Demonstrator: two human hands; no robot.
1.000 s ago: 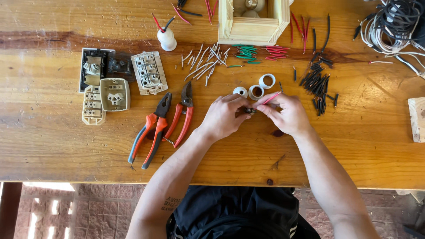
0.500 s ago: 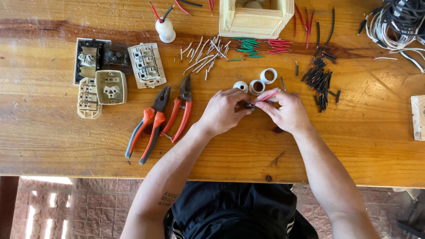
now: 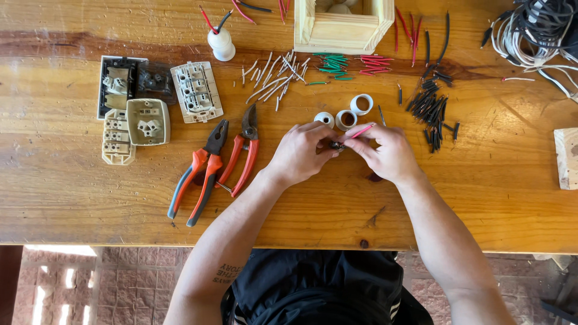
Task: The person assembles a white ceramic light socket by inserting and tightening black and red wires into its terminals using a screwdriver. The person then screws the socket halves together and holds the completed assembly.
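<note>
While both hands meet mid-table, left hand (image 3: 299, 153) pinches small dark part (image 3: 335, 145), right hand (image 3: 388, 153) pinches red wire (image 3: 363, 130) — joining step; next needs steady, fine alignment.

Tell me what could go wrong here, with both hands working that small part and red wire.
The small dark part, pinched between left hand and right hand, could slip and get lost among the black wire bits. A forearm could knock the pliers near the table edge. The red wire may kink.
</note>
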